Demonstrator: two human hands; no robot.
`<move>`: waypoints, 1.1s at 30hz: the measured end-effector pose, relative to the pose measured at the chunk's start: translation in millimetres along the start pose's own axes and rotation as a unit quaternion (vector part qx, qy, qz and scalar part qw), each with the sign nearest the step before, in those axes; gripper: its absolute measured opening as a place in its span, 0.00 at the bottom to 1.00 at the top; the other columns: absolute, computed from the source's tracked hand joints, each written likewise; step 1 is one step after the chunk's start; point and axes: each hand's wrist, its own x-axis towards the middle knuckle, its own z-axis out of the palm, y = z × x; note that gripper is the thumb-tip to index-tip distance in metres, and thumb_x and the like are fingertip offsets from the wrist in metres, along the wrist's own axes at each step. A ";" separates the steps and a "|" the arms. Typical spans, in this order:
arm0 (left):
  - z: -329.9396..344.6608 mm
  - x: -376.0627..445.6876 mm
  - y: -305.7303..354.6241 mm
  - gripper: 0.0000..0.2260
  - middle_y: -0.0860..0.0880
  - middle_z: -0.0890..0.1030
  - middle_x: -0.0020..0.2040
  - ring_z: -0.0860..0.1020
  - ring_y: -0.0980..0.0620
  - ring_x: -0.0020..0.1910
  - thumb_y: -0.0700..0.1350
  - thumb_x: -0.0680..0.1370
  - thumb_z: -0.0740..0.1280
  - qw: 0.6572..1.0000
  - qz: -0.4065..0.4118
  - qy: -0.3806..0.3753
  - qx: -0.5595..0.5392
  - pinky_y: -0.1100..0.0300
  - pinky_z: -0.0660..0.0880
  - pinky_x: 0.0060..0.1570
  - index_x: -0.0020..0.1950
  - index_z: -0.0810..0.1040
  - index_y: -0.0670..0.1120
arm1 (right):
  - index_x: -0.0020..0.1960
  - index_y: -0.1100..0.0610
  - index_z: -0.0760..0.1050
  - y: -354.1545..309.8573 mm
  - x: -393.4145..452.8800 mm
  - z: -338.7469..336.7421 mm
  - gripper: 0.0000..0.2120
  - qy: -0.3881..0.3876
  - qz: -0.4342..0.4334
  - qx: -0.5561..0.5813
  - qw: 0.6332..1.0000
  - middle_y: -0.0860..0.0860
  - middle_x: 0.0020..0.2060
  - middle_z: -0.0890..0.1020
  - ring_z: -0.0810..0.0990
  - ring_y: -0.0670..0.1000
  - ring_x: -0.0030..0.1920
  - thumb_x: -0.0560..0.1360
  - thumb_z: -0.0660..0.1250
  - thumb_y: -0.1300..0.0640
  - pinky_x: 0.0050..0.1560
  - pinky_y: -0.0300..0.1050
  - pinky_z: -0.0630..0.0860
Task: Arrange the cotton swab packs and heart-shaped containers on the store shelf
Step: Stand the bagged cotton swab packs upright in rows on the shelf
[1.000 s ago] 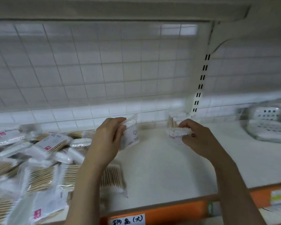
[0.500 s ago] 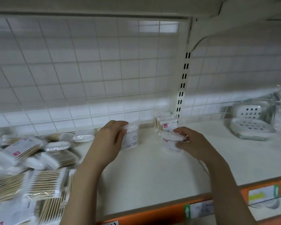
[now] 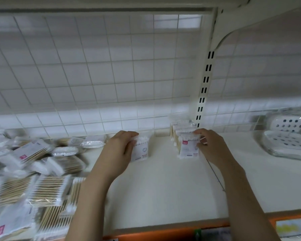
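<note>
On the smooth white shelf board (image 3: 163, 188), the left hand (image 3: 119, 152) curls its fingers around a small clear-plastic pack of white-tipped cotton swabs (image 3: 141, 148), standing upright at about 12 o'clock of centre, swab tips up, long axis vertical. The right hand (image 3: 210, 148) pinches a similar upright white-labelled swab pack (image 3: 188, 146) at 1 o'clock, touching a row of upright packs (image 3: 176, 129) behind it. A loose heap of crinkly wooden-stick swab packs (image 3: 33, 171) lies flat at 9 o'clock. White perforated plastic soap dishes (image 3: 285, 136) sit at 3 o'clock.
</note>
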 end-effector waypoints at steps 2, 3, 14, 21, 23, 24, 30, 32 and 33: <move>0.3 0.3 0.6 0.11 0.48 0.78 0.53 0.74 0.53 0.46 0.37 0.79 0.61 1.000 -0.001 0.005 0.003 0.67 0.64 0.45 0.59 0.77 0.42 | 0.63 0.56 0.72 0.6 4.2 0.0 0.19 0.002 -0.008 -0.003 1.000 0.55 0.54 0.75 0.75 0.49 0.48 0.74 0.62 0.69 0.44 0.34 0.70; 0.7 0.6 0.6 0.11 0.48 0.78 0.52 0.73 0.54 0.45 0.37 0.79 0.61 1.000 -0.002 0.008 0.004 0.68 0.64 0.44 0.59 0.77 0.42 | 0.64 0.56 0.72 1.1 5.9 0.4 0.19 0.004 -0.009 -0.001 1.000 0.55 0.55 0.75 0.74 0.49 0.48 0.75 0.61 0.69 0.46 0.37 0.71; 14.9 3.1 2.5 0.11 0.52 0.76 0.48 0.74 0.51 0.47 0.38 0.79 0.60 1.000 -0.018 -0.007 0.011 0.68 0.64 0.41 0.58 0.78 0.45 | 0.68 0.52 0.68 4.1 1.0 9.8 0.28 0.001 -0.070 -0.070 0.995 0.49 0.65 0.67 0.63 0.51 0.64 0.69 0.71 0.58 0.56 0.38 0.63; 25.3 4.0 11.0 0.12 0.51 0.78 0.52 0.76 0.50 0.51 0.39 0.80 0.59 0.999 -0.023 -0.023 -0.011 0.62 0.69 0.47 0.60 0.77 0.45 | 0.70 0.51 0.65 4.0 2.3 6.2 0.31 -0.011 -0.068 -0.079 0.995 0.49 0.69 0.64 0.59 0.50 0.67 0.70 0.71 0.57 0.61 0.41 0.65; 29.3 5.5 17.3 0.12 0.50 0.78 0.56 0.76 0.50 0.53 0.40 0.80 0.60 0.999 -0.021 -0.028 -0.024 0.59 0.72 0.51 0.61 0.77 0.44 | 0.72 0.51 0.62 3.8 0.9 1.2 0.31 -0.017 -0.070 -0.074 0.995 0.48 0.71 0.62 0.57 0.51 0.69 0.72 0.70 0.56 0.65 0.45 0.64; 31.8 6.6 21.3 0.12 0.49 0.78 0.56 0.77 0.49 0.53 0.40 0.80 0.60 0.999 -0.020 -0.032 -0.031 0.57 0.72 0.52 0.62 0.76 0.44 | 0.73 0.51 0.62 4.2 0.4 -1.9 0.31 -0.014 -0.072 -0.072 0.995 0.48 0.71 0.62 0.57 0.51 0.70 0.73 0.69 0.56 0.66 0.46 0.63; 58.7 22.0 57.1 0.14 0.51 0.77 0.57 0.78 0.50 0.53 0.42 0.80 0.59 0.993 -0.011 -0.084 -0.084 0.63 0.70 0.51 0.66 0.73 0.46 | 0.71 0.53 0.64 19.5 -8.0 -20.6 0.25 0.025 -0.067 -0.071 0.995 0.50 0.67 0.68 0.63 0.52 0.68 0.75 0.66 0.59 0.65 0.41 0.61; 71.4 28.6 68.8 0.14 0.49 0.77 0.59 0.78 0.49 0.53 0.41 0.80 0.59 0.991 0.006 -0.104 -0.090 0.61 0.71 0.52 0.65 0.73 0.45 | 0.70 0.53 0.65 26.3 -13.0 -25.2 0.24 0.026 -0.056 -0.072 0.996 0.50 0.67 0.69 0.64 0.52 0.67 0.75 0.65 0.59 0.65 0.42 0.61; 77.4 31.1 73.6 0.14 0.49 0.77 0.60 0.78 0.49 0.53 0.42 0.80 0.59 0.989 0.017 -0.114 -0.090 0.60 0.72 0.53 0.65 0.73 0.45 | 0.70 0.53 0.65 29.4 -15.5 -27.2 0.24 0.025 -0.048 -0.072 0.996 0.49 0.67 0.69 0.65 0.52 0.67 0.76 0.65 0.58 0.65 0.43 0.62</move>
